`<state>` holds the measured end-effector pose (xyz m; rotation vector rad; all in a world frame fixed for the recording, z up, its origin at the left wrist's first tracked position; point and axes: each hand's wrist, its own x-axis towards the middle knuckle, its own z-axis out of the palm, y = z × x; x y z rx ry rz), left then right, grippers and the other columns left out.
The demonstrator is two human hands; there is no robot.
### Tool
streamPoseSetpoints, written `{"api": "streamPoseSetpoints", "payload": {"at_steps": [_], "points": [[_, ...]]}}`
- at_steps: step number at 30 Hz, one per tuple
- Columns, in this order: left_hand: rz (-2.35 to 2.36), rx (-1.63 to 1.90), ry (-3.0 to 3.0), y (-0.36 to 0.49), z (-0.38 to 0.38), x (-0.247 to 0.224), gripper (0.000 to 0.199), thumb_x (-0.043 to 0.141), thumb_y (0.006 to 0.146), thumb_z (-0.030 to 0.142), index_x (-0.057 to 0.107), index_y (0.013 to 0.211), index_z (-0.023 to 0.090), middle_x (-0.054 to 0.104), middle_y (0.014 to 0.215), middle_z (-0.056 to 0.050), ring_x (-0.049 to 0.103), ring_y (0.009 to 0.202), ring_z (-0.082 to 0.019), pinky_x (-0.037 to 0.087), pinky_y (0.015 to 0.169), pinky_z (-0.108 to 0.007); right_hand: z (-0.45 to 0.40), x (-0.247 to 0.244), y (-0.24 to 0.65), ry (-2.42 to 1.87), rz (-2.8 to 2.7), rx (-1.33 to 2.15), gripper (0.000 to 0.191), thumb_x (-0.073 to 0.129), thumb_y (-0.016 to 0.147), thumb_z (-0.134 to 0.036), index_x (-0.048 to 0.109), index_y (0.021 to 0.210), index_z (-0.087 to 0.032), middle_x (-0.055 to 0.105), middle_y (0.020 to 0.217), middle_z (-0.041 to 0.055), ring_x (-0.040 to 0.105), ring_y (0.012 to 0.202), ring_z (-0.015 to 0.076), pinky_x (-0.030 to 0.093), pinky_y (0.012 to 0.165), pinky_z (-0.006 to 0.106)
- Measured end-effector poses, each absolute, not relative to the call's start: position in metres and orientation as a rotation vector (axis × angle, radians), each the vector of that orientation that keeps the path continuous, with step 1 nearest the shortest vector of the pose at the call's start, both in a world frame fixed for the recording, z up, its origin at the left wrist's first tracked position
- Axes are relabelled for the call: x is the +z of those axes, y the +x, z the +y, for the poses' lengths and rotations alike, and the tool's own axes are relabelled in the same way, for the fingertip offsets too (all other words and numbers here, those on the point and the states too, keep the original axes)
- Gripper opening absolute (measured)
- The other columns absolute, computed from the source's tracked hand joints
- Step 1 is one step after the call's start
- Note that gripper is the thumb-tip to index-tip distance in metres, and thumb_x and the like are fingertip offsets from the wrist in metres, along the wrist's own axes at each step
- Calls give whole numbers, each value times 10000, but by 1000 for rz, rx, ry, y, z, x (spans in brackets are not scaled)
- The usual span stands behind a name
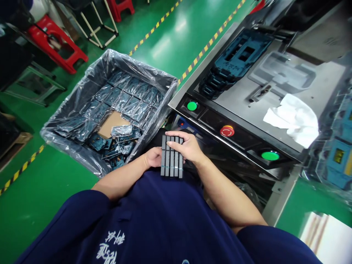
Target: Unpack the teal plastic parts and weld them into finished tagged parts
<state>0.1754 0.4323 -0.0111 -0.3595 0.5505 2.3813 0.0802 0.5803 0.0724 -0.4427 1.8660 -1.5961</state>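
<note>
Strips (172, 161), bundled side by side, lie before my shirt (167, 209), long axis near to far. My right hand (191, 146) clasps their far right part; my left hand (154, 157) adjoins the left edge, fingertips hidden, grip indeterminable. Farther left: lined box (137, 69).

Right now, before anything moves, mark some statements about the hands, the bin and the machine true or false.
1. The right hand grips a grey slotted block, with the left hand beside it. True.
2. The bin is lined with clear plastic. True.
3. The grey slotted block lies inside the bin. False: it is in the right hand's grip.
4. The red button is left of both green buttons. False: it sits between them.
</note>
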Motion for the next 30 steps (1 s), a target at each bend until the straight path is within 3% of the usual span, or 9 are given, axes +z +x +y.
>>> {"api": "streamPoseSetpoints", "payload": {"at_steps": [7, 11, 15, 20, 23, 30], "points": [[463, 2348, -279, 174, 434, -10, 439, 688, 614, 166, 670, 1046, 92, 734, 1026, -179, 639, 1095, -383, 407, 996, -513, 583, 66, 83, -547, 1949, -1639, 353, 764, 734, -396, 728, 1046, -235, 729, 1095, 44, 679, 1004, 235, 533, 930, 393], [519, 2366, -378, 175, 434, -9, 473, 703, 546, 130, 668, 1016, 91, 744, 981, -157, 668, 1029, -365, 435, 976, -495, 584, 57, 83, -605, 1935, -1696, 487, 769, 731, -450, 672, 1154, -228, 695, 1181, 79, 644, 1109, 249, 466, 1033, 441], [541, 2367, -450, 175, 434, -10, 487, 682, 519, 114, 666, 1004, 78, 738, 1000, -169, 671, 1017, -367, 452, 957, -499, 585, 51, 83, -697, 1956, -1672, 839, 782, 701, -508, 449, 1415, -218, 592, 1337, 137, 549, 1251, 279, 387, 1103, 489], [552, 2376, -463, 175, 432, -8, 520, 643, 495, 113, 664, 1014, 83, 732, 1033, -170, 672, 1021, -361, 463, 951, -510, 599, 53, 95, -729, 1996, -1500, 1288, 831, 609, -546, 33, 1561, -207, 229, 1584, 191, 268, 1454, 329, 243, 1177, 552], [577, 2388, -441, 177, 430, -6, 498, 635, 504, 134, 661, 1000, 87, 731, 1033, -170, 673, 1018, -356, 471, 948, -510, 612, 55, 108, -734, 1953, -1341, 1382, 845, 589, -528, -90, 1555, -206, 95, 1616, 189, 180, 1481, 345, 222, 1179, 569], [650, 2344, -346, 181, 431, -6, 484, 702, 501, 168, 668, 980, 100, 738, 975, -170, 690, 953, -357, 502, 895, -524, 627, 54, 125, -762, 1958, -1301, 1361, 836, 624, -508, -131, 1549, -258, 69, 1624, 154, 169, 1484, 343, 204, 1185, 572]]}}
